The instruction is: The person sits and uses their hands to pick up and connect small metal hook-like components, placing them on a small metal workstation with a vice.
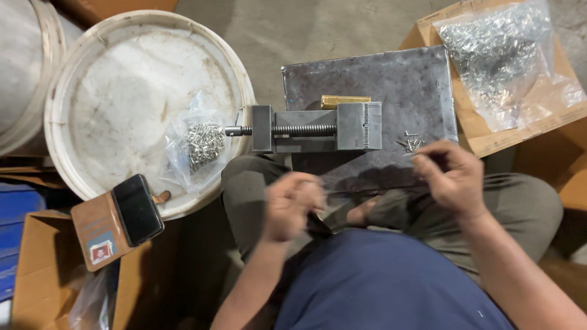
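While the right hand point(449, 174) hovers just beside the screws point(411, 143) on the plate point(391, 73), its grip pressed together, the blurred left hand point(292, 205) lies farther off, grip state indeterminate; the vise point(318, 127) runs left-right

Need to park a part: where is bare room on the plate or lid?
Plate: bare behind the vise. Crowded near the loose screws and right hand. Lid: bare left of the screw bag; phone covers its near rim.

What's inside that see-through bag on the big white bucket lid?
The clear bag on the white lid holds a heap of small shiny metal pieces. Their exact kind is too small to tell.
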